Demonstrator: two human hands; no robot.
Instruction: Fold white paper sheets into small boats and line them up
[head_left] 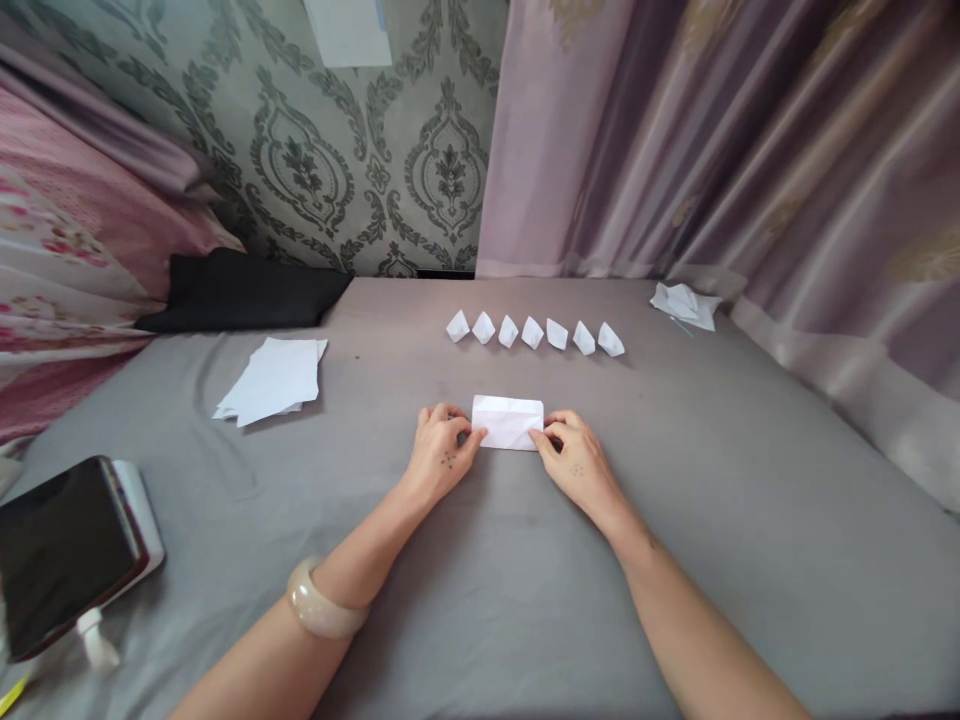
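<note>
Between my two hands is a folded sheet of white paper [508,422], a wide rectangle with creases across it. My left hand [444,448] pinches its left edge, thumb on top. At the right edge, my right hand [576,458] grips it the same way, with the fingers partly hidden behind the paper. Beyond the sheet, several small folded paper shapes [532,332] stand in a row on the grey cloth [480,600].
A stack of white paper [277,380] lies to the left, before a folded black cloth [247,290]. At far right are paper pieces [686,305] by the curtain [637,140]. A dark-screened device [64,550] with a white plug [97,640] rests at near left.
</note>
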